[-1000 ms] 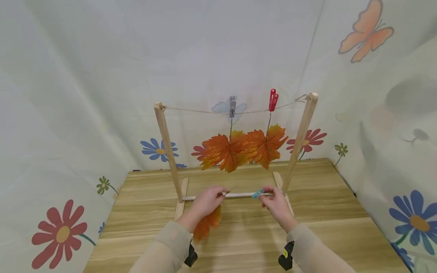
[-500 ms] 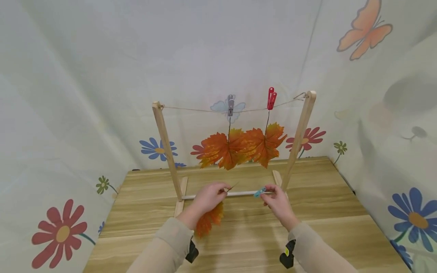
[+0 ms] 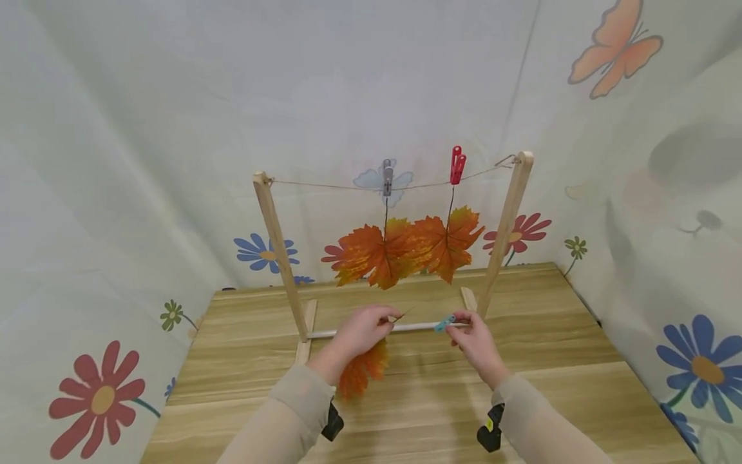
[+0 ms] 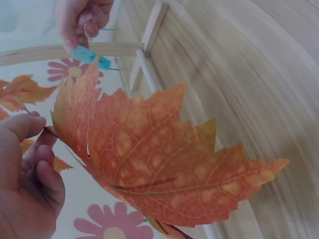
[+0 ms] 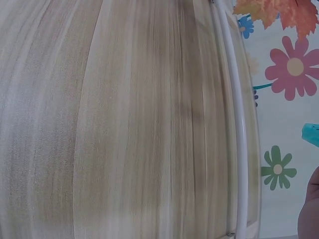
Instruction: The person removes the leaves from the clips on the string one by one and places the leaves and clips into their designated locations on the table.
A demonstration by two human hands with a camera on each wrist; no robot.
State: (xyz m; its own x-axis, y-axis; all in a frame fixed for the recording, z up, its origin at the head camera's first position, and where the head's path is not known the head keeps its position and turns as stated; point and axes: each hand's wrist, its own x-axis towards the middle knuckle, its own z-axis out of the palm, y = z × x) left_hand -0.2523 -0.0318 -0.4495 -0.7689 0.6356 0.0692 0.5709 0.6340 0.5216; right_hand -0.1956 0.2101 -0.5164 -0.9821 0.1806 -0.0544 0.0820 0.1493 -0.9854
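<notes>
My left hand [image 3: 362, 332] pinches the thin dark stem of an orange leaf [image 3: 364, 370] between thumb and finger; the leaf hangs below the hand, and in the left wrist view the leaf [image 4: 149, 154] fills the middle. In my right hand [image 3: 478, 345] a teal clothespin [image 3: 444, 323] is held by the fingertips, apart from the leaf stem. Behind the hands, two orange leaves hang from a string [image 3: 324, 185]: the left leaf [image 3: 377, 254] under a grey clothespin [image 3: 387, 178], the right leaf [image 3: 449, 248] under a red clothespin [image 3: 457, 165].
Two wooden posts, the left post [image 3: 278, 251] and the right post [image 3: 507, 232], carry the string. A white rod [image 3: 417, 327] joins them low down, just beyond the hands. The frame stands on a wooden table [image 3: 551, 335], with a flowered cloth [image 3: 145, 193] behind.
My left hand has moved a little to the right and up with its leaf, nearer the teal clothespin. My right hand has shifted slightly right. The head view has tilted a little.
</notes>
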